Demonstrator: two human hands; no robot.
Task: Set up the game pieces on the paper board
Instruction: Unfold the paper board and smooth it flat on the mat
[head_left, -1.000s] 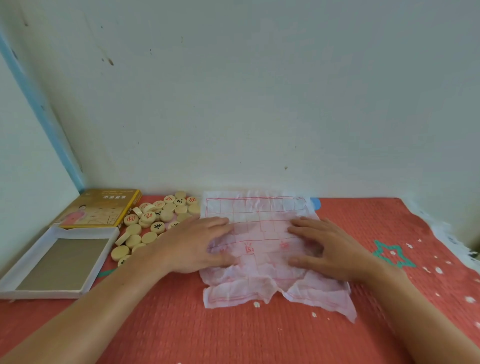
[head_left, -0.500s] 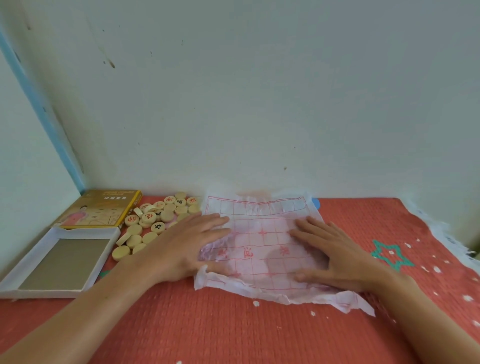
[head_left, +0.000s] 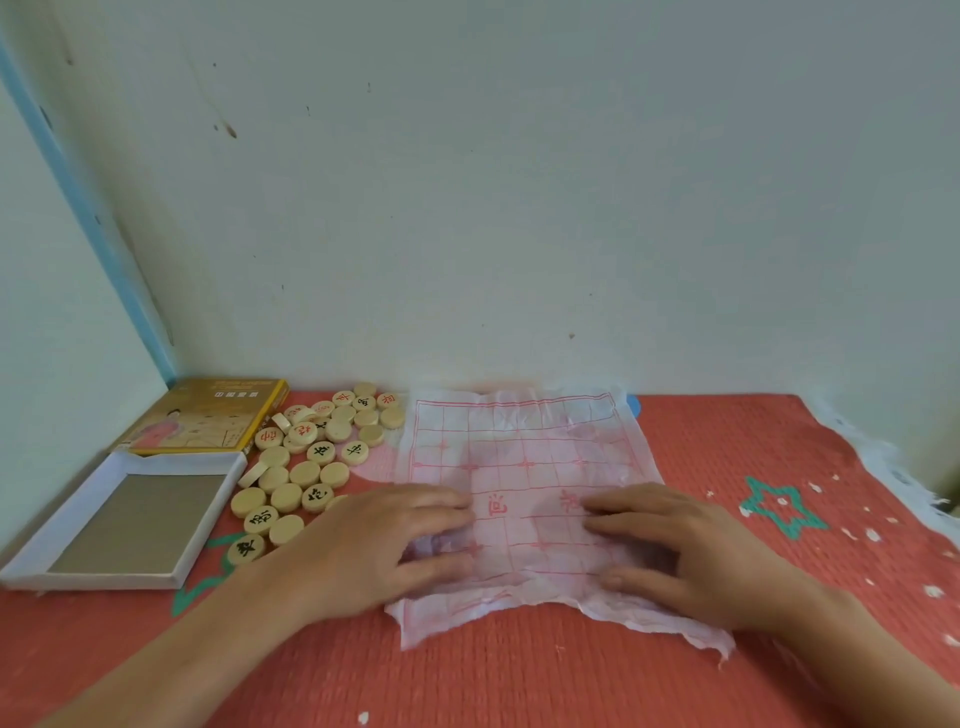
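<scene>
1. Light was soft, even and fairly bright across the wall (head_left: 519, 208); its source was out of view.
2. Shadows were faint: dim patches on the paper board (head_left: 519, 447) under the left hand (head_left: 363, 540) and right hand (head_left: 691, 551).
3. Wide-angle bending showed at the edges; the blue strip (head_left: 111, 260) leaned hard.
4. The whole frame was slightly soft and the fingertips were smeared, but marks on the pieces (head_left: 304, 473) were legible.
</scene>
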